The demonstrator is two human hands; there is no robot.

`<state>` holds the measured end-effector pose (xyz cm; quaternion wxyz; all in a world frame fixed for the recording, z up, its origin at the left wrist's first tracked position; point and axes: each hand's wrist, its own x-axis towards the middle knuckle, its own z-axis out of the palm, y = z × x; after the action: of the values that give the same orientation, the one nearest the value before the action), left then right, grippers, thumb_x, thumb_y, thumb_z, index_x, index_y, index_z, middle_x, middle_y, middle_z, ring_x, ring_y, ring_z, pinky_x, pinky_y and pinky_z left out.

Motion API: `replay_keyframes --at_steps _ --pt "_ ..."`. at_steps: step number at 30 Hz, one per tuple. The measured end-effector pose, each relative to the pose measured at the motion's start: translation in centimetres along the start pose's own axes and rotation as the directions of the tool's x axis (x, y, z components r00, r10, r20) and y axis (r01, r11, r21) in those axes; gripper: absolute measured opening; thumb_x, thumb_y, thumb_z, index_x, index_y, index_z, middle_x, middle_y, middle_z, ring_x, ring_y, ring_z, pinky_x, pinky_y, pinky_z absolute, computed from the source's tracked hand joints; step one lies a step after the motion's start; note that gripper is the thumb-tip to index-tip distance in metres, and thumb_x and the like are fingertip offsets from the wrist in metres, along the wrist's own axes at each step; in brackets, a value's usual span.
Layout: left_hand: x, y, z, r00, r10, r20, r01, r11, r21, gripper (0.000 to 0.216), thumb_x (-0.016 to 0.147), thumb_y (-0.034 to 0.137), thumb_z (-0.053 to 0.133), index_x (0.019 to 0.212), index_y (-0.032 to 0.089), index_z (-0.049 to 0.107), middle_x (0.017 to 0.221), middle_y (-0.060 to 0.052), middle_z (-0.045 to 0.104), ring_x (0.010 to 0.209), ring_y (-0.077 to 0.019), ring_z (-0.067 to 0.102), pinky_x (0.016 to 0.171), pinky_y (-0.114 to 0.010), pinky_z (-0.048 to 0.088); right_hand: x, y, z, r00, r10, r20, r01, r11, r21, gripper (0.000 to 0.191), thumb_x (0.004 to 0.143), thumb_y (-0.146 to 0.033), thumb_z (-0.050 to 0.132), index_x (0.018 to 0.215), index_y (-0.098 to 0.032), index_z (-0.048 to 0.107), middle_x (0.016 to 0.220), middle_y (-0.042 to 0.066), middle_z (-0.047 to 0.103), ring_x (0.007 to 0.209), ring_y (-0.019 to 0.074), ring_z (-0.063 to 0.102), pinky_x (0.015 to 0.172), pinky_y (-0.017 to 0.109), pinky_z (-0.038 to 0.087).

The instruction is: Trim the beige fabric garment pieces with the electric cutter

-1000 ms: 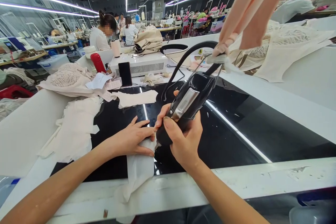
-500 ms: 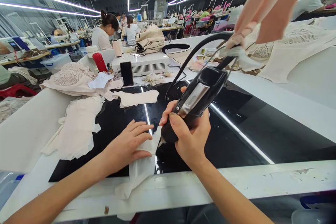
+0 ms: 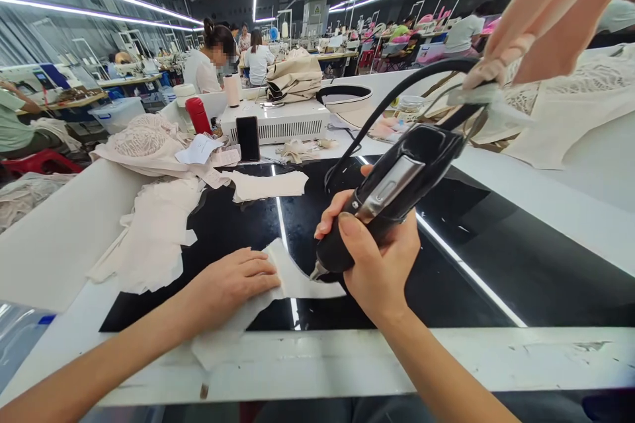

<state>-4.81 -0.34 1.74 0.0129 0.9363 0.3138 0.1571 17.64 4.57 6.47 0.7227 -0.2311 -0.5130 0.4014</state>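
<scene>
My right hand (image 3: 384,258) is wrapped round a black corded hand tool (image 3: 380,195) with a silver metal lever on its side. The tool's small pointed metal tip (image 3: 318,271) is at the curved edge of a cream fabric piece (image 3: 303,281); whether it touches the fabric I cannot tell. My left hand (image 3: 238,287) lies flat on the fabric with its fingers stretched out. A paler strip of the material (image 3: 218,344) runs from under that hand over the table's front edge.
A pile of cream fabric pieces (image 3: 149,231) lies at the left, with another piece (image 3: 270,185) on the black sheet (image 3: 471,264). Behind stand a phone (image 3: 247,139), a red bottle (image 3: 198,115) and a white vented box (image 3: 282,129). Tied peach cloth (image 3: 550,20) suspends the tool's cord.
My left hand has slid left and down, and the fabric now spreads with its curved edge beneath the tool's tip. The view has shifted slightly; my right hand keeps its grip.
</scene>
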Motion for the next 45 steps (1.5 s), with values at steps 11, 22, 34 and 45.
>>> replay_keyframes --at_steps 11,22,34,45 --pt "3.1 -1.3 0.8 0.986 -0.142 -0.087 0.142 0.990 -0.012 0.038 0.103 -0.001 0.043 0.129 0.016 0.065 0.127 -0.011 0.073 0.120 -0.0204 0.071 0.104 -0.036 0.063 -0.6 -0.3 -1.4 0.998 0.011 0.054 -0.010 1.000 -0.010 0.034 0.088 -0.031 0.084 0.117 -0.030 0.066 0.085 -0.004 0.070 0.061 0.0136 0.066 0.056 0.028 0.059" --pt "3.6 -2.3 2.3 0.993 -0.117 -0.008 0.117 0.993 0.018 0.029 0.105 0.002 0.043 0.120 0.013 0.066 0.121 -0.011 0.071 0.115 -0.0213 0.070 0.102 -0.033 0.061 -1.3 -1.2 -2.9 0.997 -0.007 0.083 0.009 1.000 -0.025 0.044 0.090 -0.032 0.084 0.130 -0.033 0.066 0.084 -0.001 0.069 0.061 0.0171 0.066 0.053 0.032 0.059" --pt "2.2 -1.8 2.4 0.995 -0.081 -0.066 0.081 0.997 -0.003 0.035 0.105 0.002 0.043 0.132 0.012 0.063 0.138 -0.015 0.069 0.127 -0.0236 0.069 0.106 -0.035 0.060 -0.1 -1.1 -1.8 1.000 -0.009 0.016 0.011 0.997 -0.077 0.044 0.086 -0.037 0.086 0.125 -0.032 0.065 0.079 -0.002 0.066 0.057 0.0178 0.064 0.050 0.034 0.058" --pt "1.9 -1.9 3.1 0.993 -0.092 -0.071 0.091 0.996 -0.022 0.035 0.107 0.005 0.042 0.136 0.014 0.060 0.140 -0.014 0.068 0.131 -0.0227 0.068 0.108 -0.034 0.060 2.7 3.7 2.3 1.000 -0.014 0.007 0.014 1.000 -0.005 0.031 0.085 -0.028 0.081 0.105 -0.027 0.058 0.081 -0.007 0.067 0.058 0.0119 0.063 0.057 0.029 0.057"
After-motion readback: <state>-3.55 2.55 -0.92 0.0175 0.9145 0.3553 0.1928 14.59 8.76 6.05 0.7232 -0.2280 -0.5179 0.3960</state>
